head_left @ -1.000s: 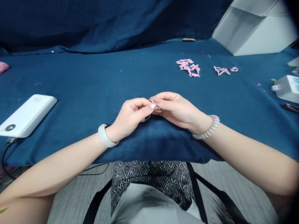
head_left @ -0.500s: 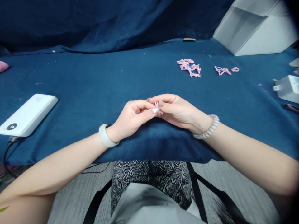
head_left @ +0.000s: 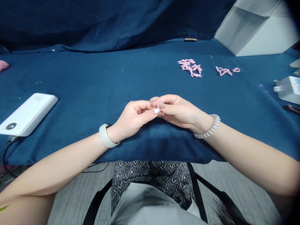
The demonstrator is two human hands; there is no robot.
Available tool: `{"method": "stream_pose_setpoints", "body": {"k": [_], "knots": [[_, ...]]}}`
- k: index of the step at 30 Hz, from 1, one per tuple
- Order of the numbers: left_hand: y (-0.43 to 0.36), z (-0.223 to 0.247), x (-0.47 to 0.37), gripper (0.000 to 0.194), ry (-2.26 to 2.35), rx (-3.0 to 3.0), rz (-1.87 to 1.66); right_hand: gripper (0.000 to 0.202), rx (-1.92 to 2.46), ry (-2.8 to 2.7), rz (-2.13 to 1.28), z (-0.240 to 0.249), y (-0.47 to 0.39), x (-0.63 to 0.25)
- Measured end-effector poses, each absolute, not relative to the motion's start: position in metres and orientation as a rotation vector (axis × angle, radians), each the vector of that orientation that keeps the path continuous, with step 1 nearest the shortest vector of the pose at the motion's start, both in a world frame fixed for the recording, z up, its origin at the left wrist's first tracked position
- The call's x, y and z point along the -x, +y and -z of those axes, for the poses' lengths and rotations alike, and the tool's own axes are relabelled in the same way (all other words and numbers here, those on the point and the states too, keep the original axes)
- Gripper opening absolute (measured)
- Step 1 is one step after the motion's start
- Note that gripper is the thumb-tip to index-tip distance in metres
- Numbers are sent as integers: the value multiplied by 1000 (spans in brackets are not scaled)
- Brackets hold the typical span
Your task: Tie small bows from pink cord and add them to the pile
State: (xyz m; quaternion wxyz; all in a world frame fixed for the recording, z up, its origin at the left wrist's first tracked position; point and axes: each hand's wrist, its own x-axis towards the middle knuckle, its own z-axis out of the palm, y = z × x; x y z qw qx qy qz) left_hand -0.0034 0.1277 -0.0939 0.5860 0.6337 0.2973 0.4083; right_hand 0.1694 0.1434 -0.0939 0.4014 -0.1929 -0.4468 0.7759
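My left hand (head_left: 137, 117) and my right hand (head_left: 177, 111) meet at the front edge of the blue-covered table. Between their pinched fingertips shows a bit of pink yarn (head_left: 158, 105), mostly hidden by the thumbs and fingers. Both hands are closed on it, the left from one side and the right from the other. Beyond the right hand lie a cluster of knotted pink yarn pieces (head_left: 190, 67) and a smaller group of pink yarn pieces (head_left: 223, 71).
A white power bank (head_left: 29, 114) with a black cable (head_left: 7, 153) lies at the left. A pink ball (head_left: 3, 65) shows at the left edge. At the right are a big white box (head_left: 262, 34), a small clear-white case (head_left: 289, 89) and a dark slim object (head_left: 292, 108).
My fingertips have shifted slightly around the yarn, and less of the pink shows between them. Both hands otherwise stay in place.
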Motion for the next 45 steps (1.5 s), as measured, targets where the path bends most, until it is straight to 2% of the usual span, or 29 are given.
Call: {"method": "stream_pose_setpoints", "body": {"k": [11, 18, 27, 33, 40, 45], "knots": [[131, 91, 4, 23, 824, -1492, -908, 24, 596, -1060, -1886, 91, 143, -171], [132, 91, 2, 24, 940, -1440, -857, 28, 623, -984, -1614, 82, 155, -178], [132, 91, -2, 22, 941, -1341, -850, 17, 717, -962, -1452, 64, 169, -201], [134, 93, -1, 24, 952, -1348, -863, 28, 687, -703, -1510, 54, 176, -206], [135, 92, -1, 22, 944, -1321, -902, 22, 658, -748, -1464, 60, 175, -208], [137, 89, 1, 25, 972, -1275, -970, 21, 803, -840, -1385, 59, 173, -206]]}}
